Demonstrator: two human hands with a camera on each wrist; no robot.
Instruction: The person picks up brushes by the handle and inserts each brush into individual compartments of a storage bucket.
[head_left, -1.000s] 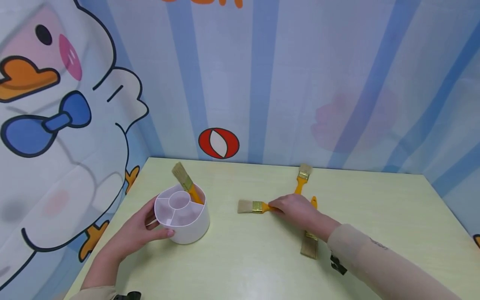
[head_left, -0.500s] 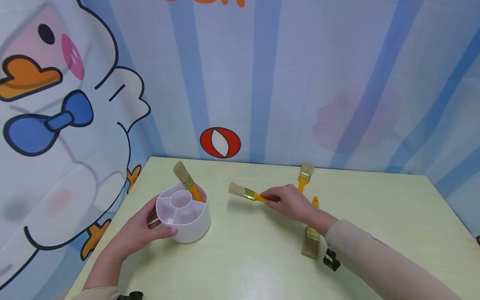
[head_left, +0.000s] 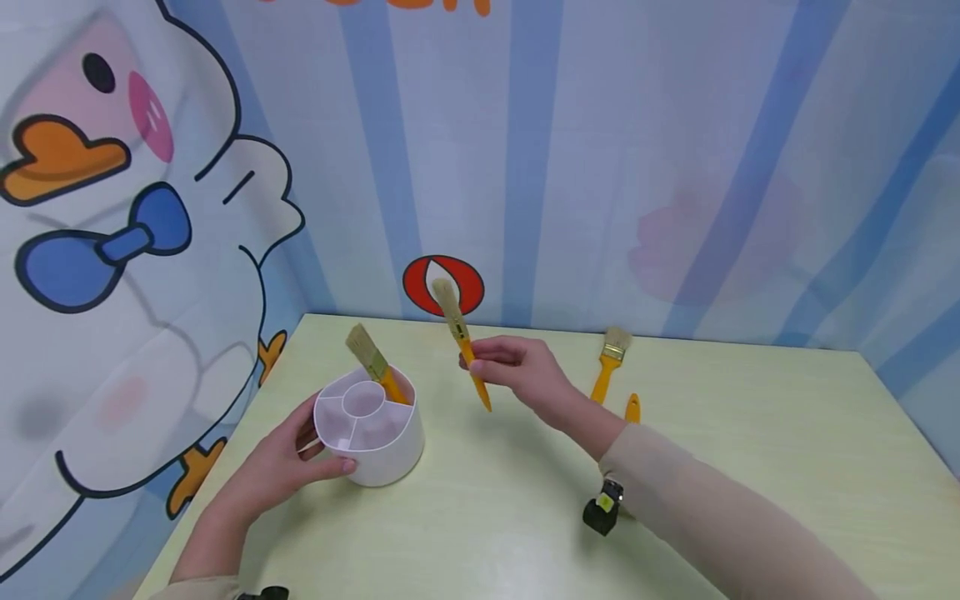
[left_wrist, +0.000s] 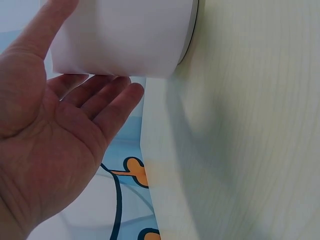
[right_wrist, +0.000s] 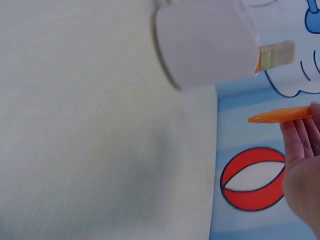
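Observation:
A white divided round organizer [head_left: 390,457] stands on the table at the left, with one paintbrush [head_left: 369,353] leaning in it, bristles up. My left hand [head_left: 281,458] holds the organizer's side between thumb and fingers; the left wrist view shows the fingertips [left_wrist: 134,91] against its wall. Above the table, right of the organizer, my right hand [head_left: 525,375] pinches a second paintbrush [head_left: 455,321] by its yellow handle, bristles up and slightly tilted. In the right wrist view, the handle [right_wrist: 277,115] points toward the organizer's side.
Two more paintbrushes lie on the table: one with bristles toward the back [head_left: 611,358], the other paintbrush [head_left: 633,408] mostly hidden under my right sleeve. A striped backdrop [head_left: 585,167] with cartoon prints rises behind the table [head_left: 480,517].
My right hand has lifted its paintbrush off the table, moved left, and turned it from lying flat to bristles up. The left hand and organizer look unmoved.

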